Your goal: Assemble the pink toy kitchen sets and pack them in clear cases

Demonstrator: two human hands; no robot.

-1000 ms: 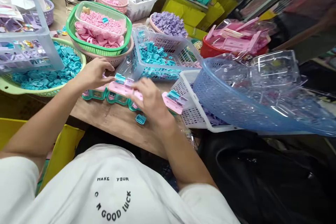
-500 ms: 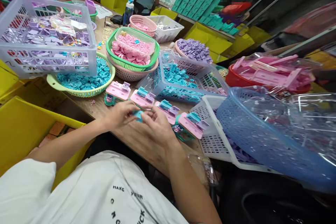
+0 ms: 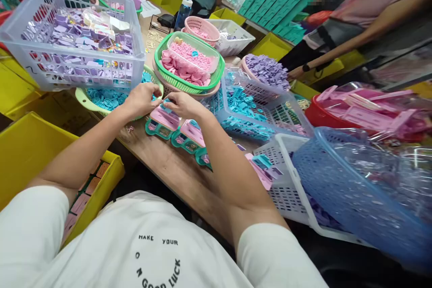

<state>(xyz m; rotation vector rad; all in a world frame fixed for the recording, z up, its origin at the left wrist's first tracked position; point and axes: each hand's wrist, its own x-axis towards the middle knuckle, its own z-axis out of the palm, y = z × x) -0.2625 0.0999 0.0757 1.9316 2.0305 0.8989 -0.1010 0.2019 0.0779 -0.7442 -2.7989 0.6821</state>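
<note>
Both my hands meet over the leftmost of several small pink-topped toys [image 3: 166,118] with teal bases, standing in a row on the table. My right hand [image 3: 184,105] pinches a small blue plastic piece [image 3: 166,103] against the toy's pink top. My left hand [image 3: 141,100] is curled at the toy's left end, fingers closed; what they grip is mostly hidden. Just behind it is a yellow-green basket [image 3: 81,99] of blue pieces. My right forearm covers part of the row; the rightmost toy [image 3: 261,171] carries a blue and a purple piece.
A clear crate [image 3: 72,56] of purple parts overhangs the yellow-green basket. Behind the toys stand a green basket [image 3: 187,84] of pink pieces and a clear blue basket [image 3: 236,119] of blue ones. A large blue basket [image 3: 324,180] is at right. A co-worker's arm [image 3: 364,45] reaches in behind.
Both hands have moved away from my body and left, from in front of the row onto the leftmost toy, bringing the blue piece. A co-worker has come into view at right.
</note>
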